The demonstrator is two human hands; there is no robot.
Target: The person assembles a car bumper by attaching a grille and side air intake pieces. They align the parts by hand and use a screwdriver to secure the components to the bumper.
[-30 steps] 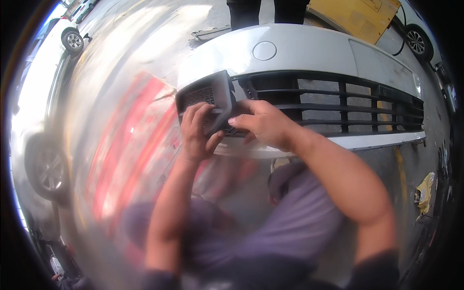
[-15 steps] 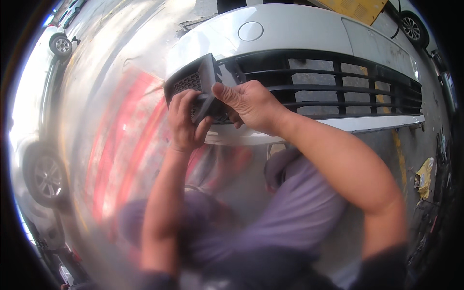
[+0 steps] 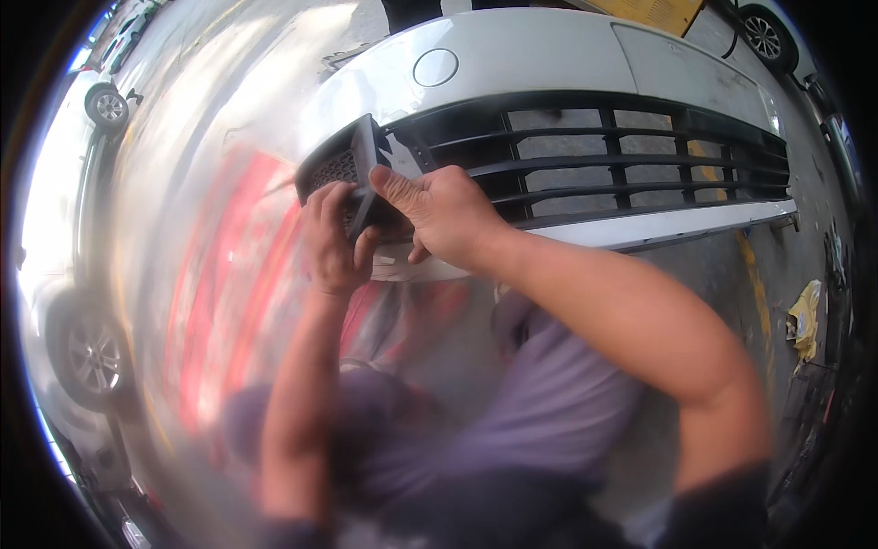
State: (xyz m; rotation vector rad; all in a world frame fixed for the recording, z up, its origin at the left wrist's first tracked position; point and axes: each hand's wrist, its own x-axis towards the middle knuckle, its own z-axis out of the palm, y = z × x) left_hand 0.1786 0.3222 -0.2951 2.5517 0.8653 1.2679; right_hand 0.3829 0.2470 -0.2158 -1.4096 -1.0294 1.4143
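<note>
A white car bumper (image 3: 540,55) lies in front of me, with a black slatted lower grille (image 3: 572,169) along it. At the grille's left end stands a black plastic trim piece (image 3: 364,146), angled up from the honeycomb mesh (image 3: 337,168). My left hand (image 3: 334,242) is closed on the trim's left and lower side, fingers over the mesh edge. Across from it, my right hand (image 3: 448,215) grips the trim's right side, its thumb pressed on the near edge. The right fingertips are partly hidden behind the trim.
White cars with visible wheels (image 3: 96,352) line the left. A yellow box-shaped machine (image 3: 649,13) stands behind the bumper, near another car wheel (image 3: 766,37) at the far right. Red stripes (image 3: 224,274) mark the floor at left. A crumpled yellow wrapper (image 3: 805,320) lies at right.
Both hands and the trim piece have shifted slightly left in the view, as has the bumper. The trim now shows a narrower face, turned more edge-on. Both hands keep their hold.
</note>
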